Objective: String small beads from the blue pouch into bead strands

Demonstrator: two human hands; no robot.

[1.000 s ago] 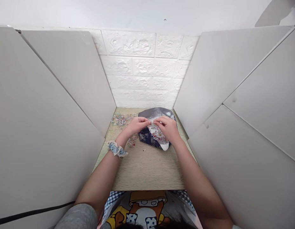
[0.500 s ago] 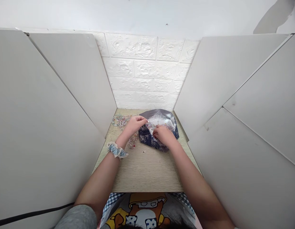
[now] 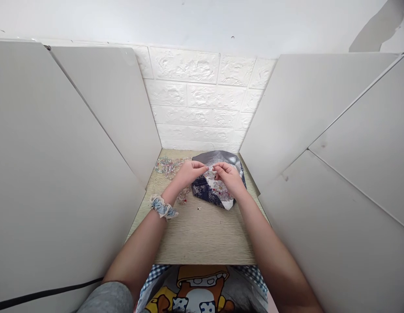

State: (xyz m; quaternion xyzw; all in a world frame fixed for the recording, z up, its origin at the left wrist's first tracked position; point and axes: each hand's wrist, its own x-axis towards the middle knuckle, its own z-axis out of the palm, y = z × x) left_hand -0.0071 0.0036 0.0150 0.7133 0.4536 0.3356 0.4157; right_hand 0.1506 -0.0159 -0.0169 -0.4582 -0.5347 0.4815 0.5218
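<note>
My left hand [image 3: 188,173] and my right hand [image 3: 228,176] are held close together above a dark blue patterned pouch [image 3: 205,191] lined with silver foil [image 3: 218,158], which holds many small coloured beads [image 3: 218,186]. Both hands have their fingertips pinched, facing each other, on something too small to make out. A blue and white scrunchie [image 3: 161,207] is on my left wrist. A strand of beads [image 3: 182,196] lies on the table just under my left hand.
A pile of beaded strands [image 3: 167,164] lies at the back left of the wooden table [image 3: 202,234]. A tiny loose piece [image 3: 198,208] sits in front of the pouch. White panels [image 3: 74,152] close in both sides, and a white brick wall [image 3: 202,108] stands behind.
My right hand dipped down into the beads in the pouch, then rose again to meet my left hand's fingertips. My left hand stayed nearly still.
</note>
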